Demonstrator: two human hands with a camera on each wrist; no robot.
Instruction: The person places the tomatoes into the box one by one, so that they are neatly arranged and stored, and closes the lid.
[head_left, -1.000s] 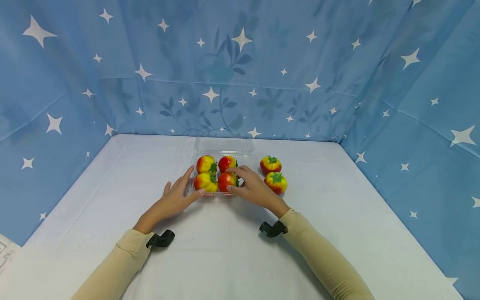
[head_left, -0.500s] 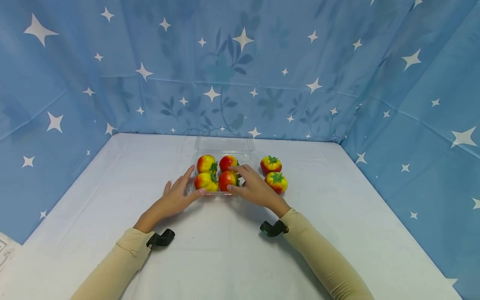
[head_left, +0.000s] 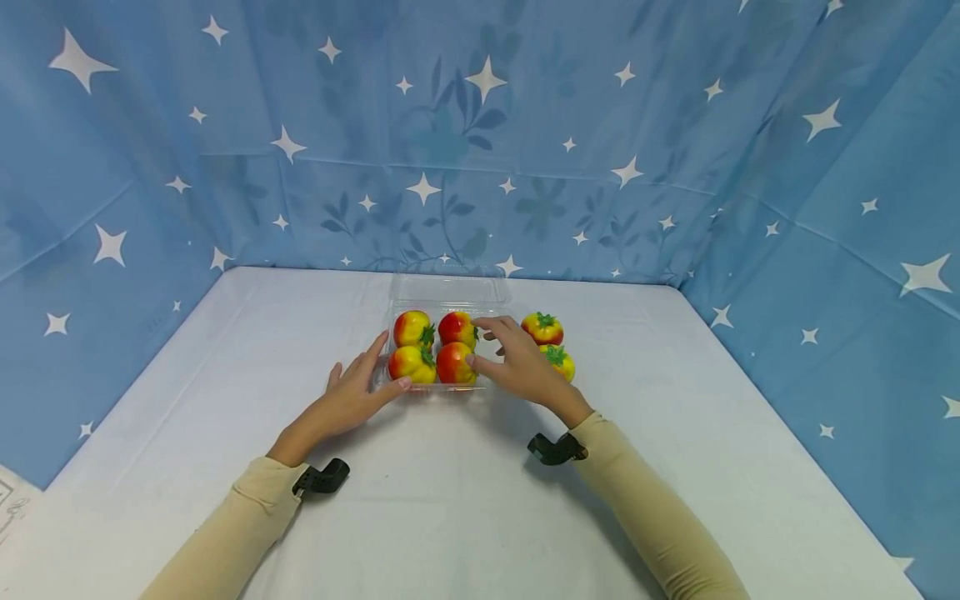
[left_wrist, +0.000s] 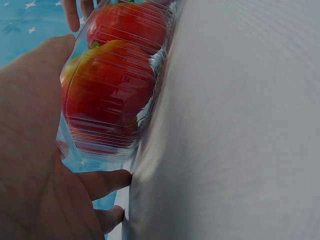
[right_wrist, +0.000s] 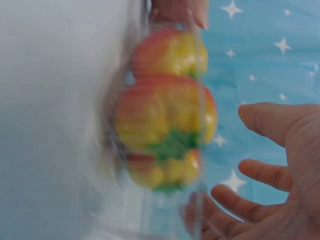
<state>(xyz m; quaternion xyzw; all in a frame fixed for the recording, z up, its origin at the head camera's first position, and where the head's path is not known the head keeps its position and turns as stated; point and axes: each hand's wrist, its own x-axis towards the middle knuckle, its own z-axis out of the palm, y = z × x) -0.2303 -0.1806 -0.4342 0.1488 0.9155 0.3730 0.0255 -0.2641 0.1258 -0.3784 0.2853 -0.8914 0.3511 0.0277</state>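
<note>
A clear plastic box [head_left: 483, 315] lies with its lid [head_left: 450, 289] folded back. Inside are two rows of two red-and-yellow persimmon-like fruits with green leafy tops. My left hand [head_left: 348, 404] rests at the box's left front corner, thumb along the front rim and spread fingers by the left side. My right hand [head_left: 525, 367] hovers over the box's right edge, fingers apart and holding nothing. Nearest its thumb is the front right fruit [head_left: 452, 365]; in the right wrist view a gap shows between this fruit [right_wrist: 165, 115] and the thumb.
Right of the box stand two more such fruits, a back one [head_left: 542, 329] and a front one [head_left: 561, 363] partly hidden by my right hand. A white cloth covers the table [head_left: 420, 500]. Blue star-patterned curtains [head_left: 480, 167] close off the back and sides.
My right hand has let go of the front right fruit and drawn back to the right, its fingers spreading. That fruit has turned slightly. My left hand has stayed put.
</note>
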